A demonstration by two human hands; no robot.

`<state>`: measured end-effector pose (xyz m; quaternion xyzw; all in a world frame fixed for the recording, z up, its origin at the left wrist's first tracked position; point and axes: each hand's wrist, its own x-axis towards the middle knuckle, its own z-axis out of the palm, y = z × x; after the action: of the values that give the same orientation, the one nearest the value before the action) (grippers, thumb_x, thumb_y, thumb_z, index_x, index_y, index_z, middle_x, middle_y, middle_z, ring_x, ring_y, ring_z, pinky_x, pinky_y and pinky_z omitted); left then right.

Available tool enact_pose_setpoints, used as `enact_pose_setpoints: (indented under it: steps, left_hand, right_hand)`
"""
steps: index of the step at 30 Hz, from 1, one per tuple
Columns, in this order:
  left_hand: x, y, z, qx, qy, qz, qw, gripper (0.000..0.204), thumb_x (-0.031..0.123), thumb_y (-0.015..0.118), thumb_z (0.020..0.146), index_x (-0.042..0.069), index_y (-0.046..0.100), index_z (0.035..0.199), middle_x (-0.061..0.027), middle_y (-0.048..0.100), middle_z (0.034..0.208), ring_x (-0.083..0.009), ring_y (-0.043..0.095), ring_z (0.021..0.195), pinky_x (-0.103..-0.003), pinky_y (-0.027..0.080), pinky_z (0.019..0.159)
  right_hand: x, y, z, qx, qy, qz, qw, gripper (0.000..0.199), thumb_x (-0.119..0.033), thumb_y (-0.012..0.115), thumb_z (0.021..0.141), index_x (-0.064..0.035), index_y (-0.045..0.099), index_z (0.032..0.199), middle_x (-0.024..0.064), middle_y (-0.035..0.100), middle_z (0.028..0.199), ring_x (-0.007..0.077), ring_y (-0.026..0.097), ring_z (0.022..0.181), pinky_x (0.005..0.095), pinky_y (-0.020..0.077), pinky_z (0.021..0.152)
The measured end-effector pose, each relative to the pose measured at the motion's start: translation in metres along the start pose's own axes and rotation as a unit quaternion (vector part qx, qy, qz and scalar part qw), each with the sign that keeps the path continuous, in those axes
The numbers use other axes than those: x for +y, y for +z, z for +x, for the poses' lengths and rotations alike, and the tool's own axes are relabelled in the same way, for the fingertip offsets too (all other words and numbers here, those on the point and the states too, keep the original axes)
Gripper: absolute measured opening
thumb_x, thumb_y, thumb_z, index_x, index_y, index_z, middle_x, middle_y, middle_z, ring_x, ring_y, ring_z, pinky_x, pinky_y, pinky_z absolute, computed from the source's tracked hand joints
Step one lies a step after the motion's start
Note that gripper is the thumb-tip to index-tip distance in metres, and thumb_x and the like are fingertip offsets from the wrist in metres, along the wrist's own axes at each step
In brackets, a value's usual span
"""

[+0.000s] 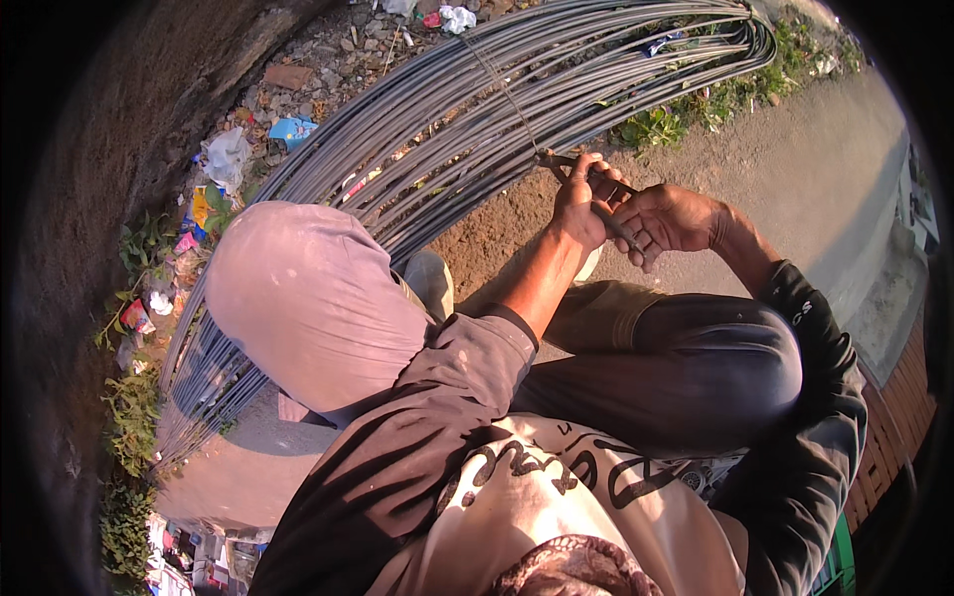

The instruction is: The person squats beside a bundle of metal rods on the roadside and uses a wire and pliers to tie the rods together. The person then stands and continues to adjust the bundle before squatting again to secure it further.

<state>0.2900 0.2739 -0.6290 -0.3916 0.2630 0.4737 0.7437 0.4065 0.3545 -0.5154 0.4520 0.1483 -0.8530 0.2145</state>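
Observation:
My left hand (579, 207) and my right hand (668, 224) meet beyond my knees, fingers closed around the handles of dark metal pincers (558, 160). The jaws of the pincers point left, at a thin tie wire (505, 87) that crosses a long bundle of steel rods (397, 129). At the jaws the wire's end is too small to make out clearly. My left fingers wrap the handles close to the jaws, while my right hand grips further back, near the handle ends. The rods curve from the lower left to the upper right, bent round at the far end.
My bent left knee (308, 298) covers part of the bundle; my right knee (720, 368) is below my hands. A rough wall (99, 179) rises at the left. Rubble, plants and litter, including a blue wrapper (292, 131), lie between wall and rods. Paved ground (825, 159) extends right.

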Motion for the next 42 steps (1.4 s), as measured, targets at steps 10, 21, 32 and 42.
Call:
enact_pose_setpoints:
  steps: [10,21,32,42]
  left_hand:
    - [-0.029,-0.02,0.086,0.191,0.128,0.163,0.959,0.036,0.037,0.058,0.099,0.007,0.059,0.08,-0.0061,0.066,0.072,-0.0192,0.059,0.054,-0.032,0.047,0.048]
    - [0.007,-0.043,0.007,-0.07,0.034,0.064,0.995,0.059,0.054,0.071,0.089,0.006,0.059,0.123,-0.0116,0.06,0.129,-0.0277,0.054,0.128,-0.044,0.048,0.106]
    - [-0.004,-0.029,0.053,0.042,0.023,0.036,0.998,0.033,0.03,0.049,0.102,0.013,0.039,0.076,-0.0019,0.037,0.063,-0.0223,0.047,0.058,-0.049,0.051,0.069]
    - [0.02,-0.057,0.073,0.084,0.047,0.349,0.932,0.063,0.069,0.067,0.084,0.006,0.064,0.085,-0.0065,0.061,0.067,-0.0173,0.056,0.054,-0.035,0.046,0.05]
  right_hand:
    - [0.034,0.0,0.047,0.41,-0.053,-0.701,0.581,0.043,-0.021,0.06,0.087,0.0073,0.055,0.118,0.0256,0.061,0.116,0.0347,0.062,0.111,0.0474,0.0484,0.098]
    - [0.015,-0.021,0.041,-0.044,0.042,0.138,0.989,0.028,-0.028,0.054,0.093,-0.0032,0.065,0.099,0.0078,0.066,0.081,0.02,0.063,0.066,0.0337,0.0459,0.06]
    - [-0.002,-0.012,0.019,0.176,0.047,-0.297,0.937,0.054,-0.048,0.077,0.084,0.0021,0.066,0.103,0.0096,0.069,0.084,0.0183,0.068,0.078,0.0332,0.0578,0.071]
    - [0.002,-0.022,0.058,0.213,-0.003,-0.437,0.874,0.04,-0.03,0.053,0.087,0.0082,0.062,0.096,0.0161,0.065,0.078,0.0262,0.067,0.067,0.0411,0.0557,0.061]
